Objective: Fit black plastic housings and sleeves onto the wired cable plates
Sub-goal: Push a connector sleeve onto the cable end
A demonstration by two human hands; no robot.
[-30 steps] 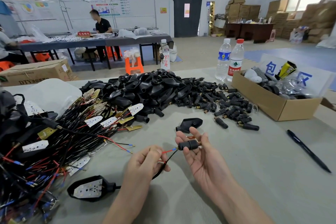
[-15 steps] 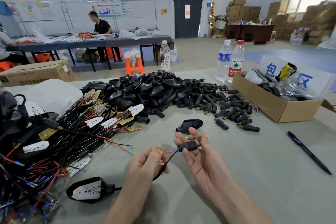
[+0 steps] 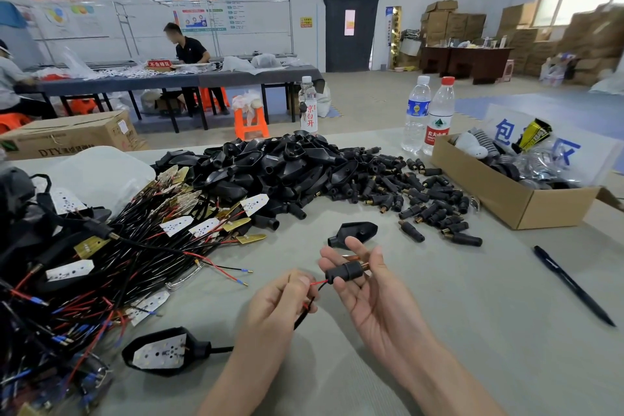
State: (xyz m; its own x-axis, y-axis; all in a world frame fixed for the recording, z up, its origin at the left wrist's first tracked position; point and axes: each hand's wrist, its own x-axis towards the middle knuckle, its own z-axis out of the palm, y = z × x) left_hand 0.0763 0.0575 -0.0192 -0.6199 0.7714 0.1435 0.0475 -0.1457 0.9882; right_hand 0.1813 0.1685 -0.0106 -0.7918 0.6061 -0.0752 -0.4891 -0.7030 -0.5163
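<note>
My right hand (image 3: 371,294) holds a black sleeve (image 3: 347,271) with a copper threaded tip between its fingers, palm up. My left hand (image 3: 280,300) pinches the red and black wires (image 3: 315,290) that run into the sleeve's left end. That cable leads down to a white plate seated in a black housing (image 3: 162,353) lying on the table at the lower left. One loose black housing (image 3: 354,231) lies just beyond my right fingers. A heap of black housings (image 3: 280,165) and a spread of sleeves (image 3: 422,199) fill the table's middle.
A tangle of wired plates (image 3: 101,263) covers the left of the grey table (image 3: 472,314). A cardboard box (image 3: 513,199) stands at the right, with two water bottles (image 3: 429,115) behind it. A black pen (image 3: 574,285) lies at the right. People work at a far table.
The wires have gone further into the sleeve; the blue wire end seen at its mouth is out of sight. Both hands stay in nearly the same place.
</note>
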